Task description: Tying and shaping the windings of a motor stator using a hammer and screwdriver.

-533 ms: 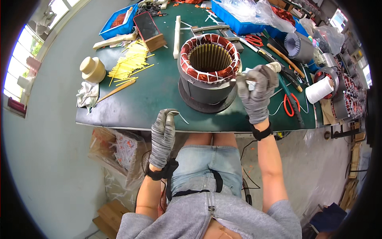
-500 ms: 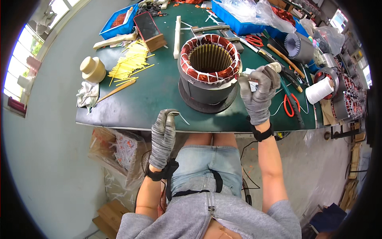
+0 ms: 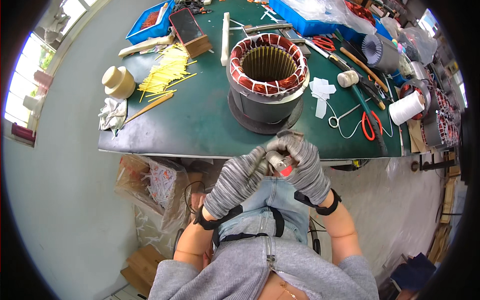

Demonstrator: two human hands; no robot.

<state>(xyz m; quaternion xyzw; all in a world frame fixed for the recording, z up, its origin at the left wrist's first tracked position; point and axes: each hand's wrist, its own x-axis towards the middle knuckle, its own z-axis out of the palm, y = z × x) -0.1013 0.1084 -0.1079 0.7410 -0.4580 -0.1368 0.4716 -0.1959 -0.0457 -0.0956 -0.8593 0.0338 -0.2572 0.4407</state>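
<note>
My left hand (image 3: 239, 180) and my right hand (image 3: 299, 165), both in grey knit gloves, meet in front of the table's near edge. The left fingers are pinched together against the right hand; what they hold is hidden. My right hand's fingers are curled, with a small patch of red and pale grey showing among them that I cannot make out. Just beyond stands a motor stator (image 3: 262, 102), upright on a dark round base (image 3: 237, 117). Its red copper windings (image 3: 269, 89) are laced with white cord. Neither hand touches the stator.
Yellow sticks (image 3: 167, 72), a wooden pointed stick (image 3: 150, 106) and a cream stepped cylinder (image 3: 119, 82) lie left. White paper pieces (image 3: 322, 95), a mallet (image 3: 348, 78), red-handled scissors (image 3: 370, 125) and a white cord spool (image 3: 406, 109) sit right. Blue bins (image 3: 295, 22) stand behind.
My right hand has come from beside the stator down towards me. My left hand has moved right to meet it. The white strip at my left fingers no longer shows; the paper pieces are uncovered.
</note>
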